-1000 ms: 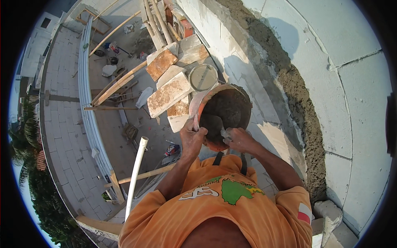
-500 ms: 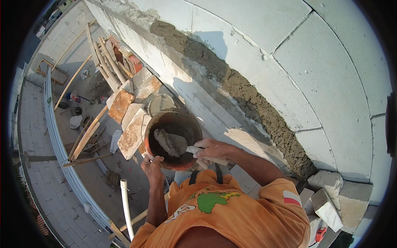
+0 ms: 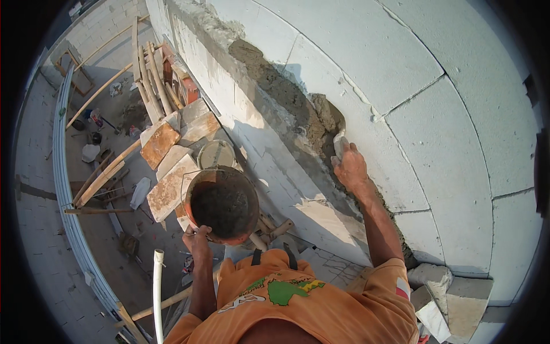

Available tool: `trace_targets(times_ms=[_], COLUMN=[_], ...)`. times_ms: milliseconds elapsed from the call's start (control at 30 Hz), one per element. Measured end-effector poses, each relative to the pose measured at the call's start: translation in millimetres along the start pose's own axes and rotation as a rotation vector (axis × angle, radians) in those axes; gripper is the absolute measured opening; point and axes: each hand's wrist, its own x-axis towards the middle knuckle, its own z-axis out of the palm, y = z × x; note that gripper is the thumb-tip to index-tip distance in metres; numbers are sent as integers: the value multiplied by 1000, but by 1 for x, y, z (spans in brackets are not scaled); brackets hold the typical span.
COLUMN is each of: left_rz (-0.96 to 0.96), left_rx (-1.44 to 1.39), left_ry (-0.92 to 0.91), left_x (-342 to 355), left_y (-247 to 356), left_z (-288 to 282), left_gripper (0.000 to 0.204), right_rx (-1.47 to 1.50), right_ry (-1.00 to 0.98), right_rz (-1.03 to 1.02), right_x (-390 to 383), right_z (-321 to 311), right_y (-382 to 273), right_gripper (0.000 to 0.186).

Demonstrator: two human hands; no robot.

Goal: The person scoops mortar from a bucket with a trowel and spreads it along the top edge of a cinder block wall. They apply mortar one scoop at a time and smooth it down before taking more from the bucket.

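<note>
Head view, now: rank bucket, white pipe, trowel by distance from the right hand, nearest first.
From the right hand:
1. Trowel: in its grip, over at the wall.
2. Bucket: to its left, held at the rim by the left hand.
3. White pipe: farthest left, low in the picture.

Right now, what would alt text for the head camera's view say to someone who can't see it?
A bare right hand holds a trowel against a strip of grey-brown mortar along a pale block wall. The left hand grips the edge of a bucket. Rough slabs and wooden poles lie beyond the bucket.
</note>
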Motion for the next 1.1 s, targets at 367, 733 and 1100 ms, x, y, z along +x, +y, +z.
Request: trace_targets(times_ms=[367, 733, 1100], left_rz=[43, 0, -39], left_rx=[-53, -22, 27], left_ry=[108, 110, 109], left_x=[1, 6, 13], left_y=[-5, -29, -33], left_z=[-14, -31, -28], left_gripper=[17, 17, 11], right_rx=[633, 869, 962], right_ry=[-176, -500, -525], right_rz=[136, 395, 557], right_x=[15, 67, 10], right_z=[-71, -60, -63], right_y=[-25, -7, 1], right_gripper=[45, 34, 51])
